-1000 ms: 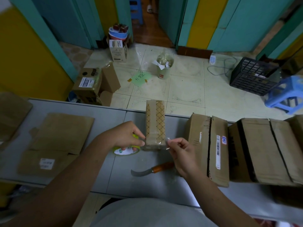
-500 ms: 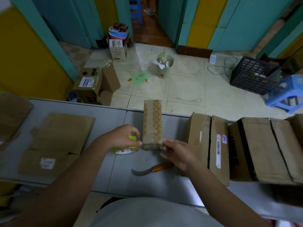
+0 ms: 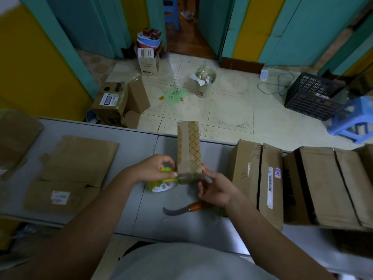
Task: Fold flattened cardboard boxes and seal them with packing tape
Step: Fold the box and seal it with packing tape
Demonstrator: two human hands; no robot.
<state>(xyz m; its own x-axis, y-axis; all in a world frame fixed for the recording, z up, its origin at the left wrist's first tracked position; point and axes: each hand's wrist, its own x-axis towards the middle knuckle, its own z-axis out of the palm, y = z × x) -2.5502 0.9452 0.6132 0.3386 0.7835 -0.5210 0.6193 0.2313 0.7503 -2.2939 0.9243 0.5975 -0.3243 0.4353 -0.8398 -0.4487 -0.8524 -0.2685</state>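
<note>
A narrow cardboard box (image 3: 188, 150) with a diamond pattern on its right half lies lengthwise on the grey table (image 3: 101, 138), with clear tape across its near end. My left hand (image 3: 155, 168) grips a green-labelled roll of packing tape (image 3: 162, 182) against the box's near left corner. My right hand (image 3: 214, 188) has its fingers against the box's near right corner, pressing there. Flattened cardboard boxes (image 3: 76, 168) lie on the table to the left.
A curved knife with an orange handle (image 3: 185, 208) lies on the table just below my right hand. Folded boxes (image 3: 260, 178) crowd the right side of the table. Beyond the table are floor boxes (image 3: 113, 102), a bin (image 3: 204, 81), a black crate (image 3: 310, 96) and a blue stool (image 3: 355, 122).
My right hand held a strip of clear tape out to the right of the box; it has come in and now presses against the box's near right corner. The left hand has barely moved.
</note>
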